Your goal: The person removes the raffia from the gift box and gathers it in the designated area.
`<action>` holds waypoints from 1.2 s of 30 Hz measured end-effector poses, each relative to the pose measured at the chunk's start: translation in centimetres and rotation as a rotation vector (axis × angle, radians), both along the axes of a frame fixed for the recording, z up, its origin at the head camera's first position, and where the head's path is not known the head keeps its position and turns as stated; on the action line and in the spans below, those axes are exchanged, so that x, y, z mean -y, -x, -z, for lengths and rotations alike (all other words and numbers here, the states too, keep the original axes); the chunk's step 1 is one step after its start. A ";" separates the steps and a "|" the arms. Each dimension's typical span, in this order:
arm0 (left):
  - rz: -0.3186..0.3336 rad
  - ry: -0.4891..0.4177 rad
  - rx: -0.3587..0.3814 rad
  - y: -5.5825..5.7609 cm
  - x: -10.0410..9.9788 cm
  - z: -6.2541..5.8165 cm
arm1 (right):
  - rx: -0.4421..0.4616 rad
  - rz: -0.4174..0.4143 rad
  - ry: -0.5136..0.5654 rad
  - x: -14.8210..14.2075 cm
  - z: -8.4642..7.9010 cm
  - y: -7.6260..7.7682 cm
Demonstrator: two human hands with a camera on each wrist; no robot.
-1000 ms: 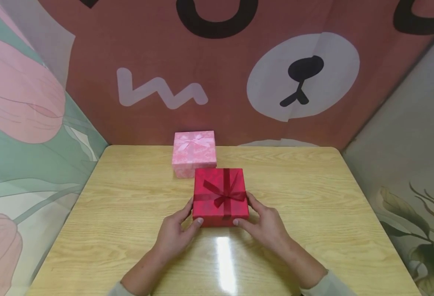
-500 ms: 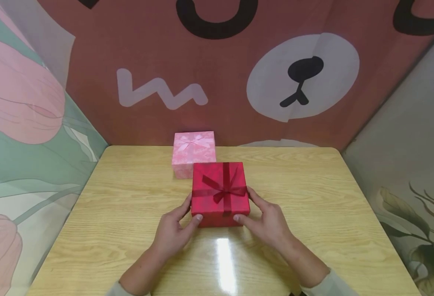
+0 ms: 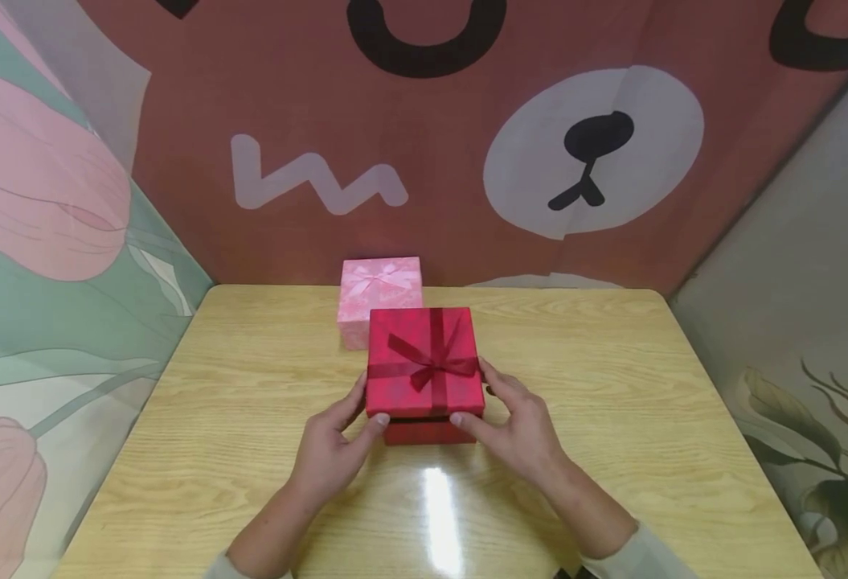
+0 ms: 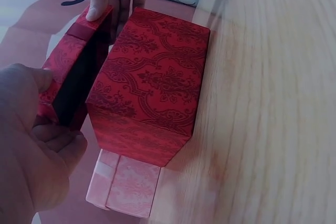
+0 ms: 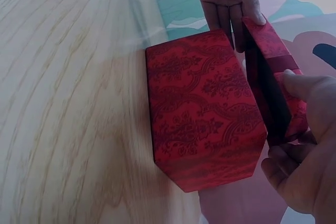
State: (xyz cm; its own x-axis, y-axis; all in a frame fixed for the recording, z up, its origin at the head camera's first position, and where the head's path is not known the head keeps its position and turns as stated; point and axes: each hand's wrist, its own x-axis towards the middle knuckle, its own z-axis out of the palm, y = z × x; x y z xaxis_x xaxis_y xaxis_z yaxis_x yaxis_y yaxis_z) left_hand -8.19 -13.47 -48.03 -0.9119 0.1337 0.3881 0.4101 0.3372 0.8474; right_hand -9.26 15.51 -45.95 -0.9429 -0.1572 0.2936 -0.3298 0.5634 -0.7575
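Note:
Between both hands is the red gift box lid [image 3: 402, 346], topped with a dark red ribbon bow. My left hand [image 3: 333, 450] grips its left side, thumb on the near edge. On the opposite side my right hand [image 3: 528, 426] holds it the same way. The patterned red box base [image 3: 431, 433] stands on the table below, and a dark gap separates the two. Both wrist views show the lid [image 4: 63, 61] raised off the base [image 5: 205, 103], its dark inside facing it. The contents of the base are hidden.
A pink gift box [image 3: 378, 289] with a pale bow stands behind the red one, partly covered by the lid in the head view. The wooden table [image 3: 250, 402] ends at a brown wall hanging [image 3: 438, 225] with a bear's face.
The lid has risen off the red base, moving up and slightly left in the head view, with both hands following. The base and pink box have stayed in place.

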 end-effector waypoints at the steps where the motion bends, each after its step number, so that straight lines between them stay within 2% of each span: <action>1: 0.002 -0.015 0.001 0.0 0.0 0.0 | 0.004 0.002 0.007 0.1 -0.1 0.0; 8: 0.004 -0.072 -0.003 -0.4 0.2 -0.3 | 0.051 -0.011 0.061 0.6 -0.4 0.0; 17: -0.016 -0.089 -0.034 -0.6 1.1 -1.1 | 0.071 -0.045 0.106 1.4 -0.6 0.2; 24: -0.049 -0.115 -0.038 -0.5 2.2 -1.9 | 0.043 -0.070 0.102 2.6 -0.8 0.5; 29: -0.090 -0.126 -0.054 -0.6 2.7 -1.9 | -0.029 -0.078 0.122 3.6 -0.8 0.7; 32: -0.110 -0.161 -0.071 -0.7 3.1 -2.0 | -0.063 -0.093 0.126 4.2 -0.9 0.9; 36: -0.106 -0.210 -0.068 -0.8 3.6 -2.2 | -0.082 -0.106 0.137 5.0 -1.0 1.0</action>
